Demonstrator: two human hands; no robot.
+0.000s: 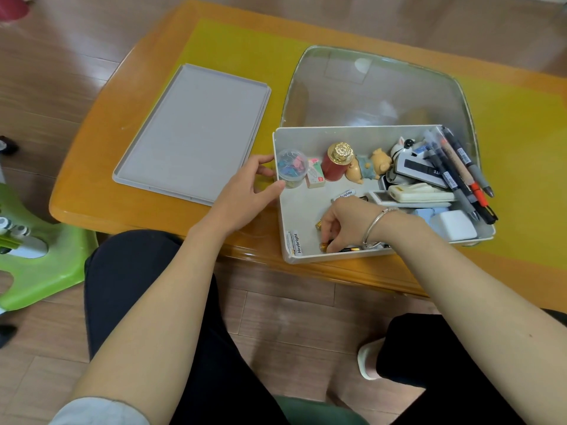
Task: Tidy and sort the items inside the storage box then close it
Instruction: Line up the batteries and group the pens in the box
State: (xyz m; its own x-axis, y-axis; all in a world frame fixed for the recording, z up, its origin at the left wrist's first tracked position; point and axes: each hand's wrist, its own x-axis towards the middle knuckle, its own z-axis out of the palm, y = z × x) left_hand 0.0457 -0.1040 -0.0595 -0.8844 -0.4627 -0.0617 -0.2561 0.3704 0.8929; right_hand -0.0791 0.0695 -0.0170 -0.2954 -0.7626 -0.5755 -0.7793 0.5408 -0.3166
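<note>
Storage box (283, 210) on the table (129, 167), lid (196, 133) flat to its left. Inside: clip jar (291, 168) at far left corner, pens (460, 176) along the right wall, batteries (343, 249) against the near wall.

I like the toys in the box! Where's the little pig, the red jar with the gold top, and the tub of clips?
pig figurine (372, 167), head view, on its blue-clothed belly.
red jar (333, 167), head view, on its red side.
tub of clips (292, 167), head view, on its clear lid.
</note>
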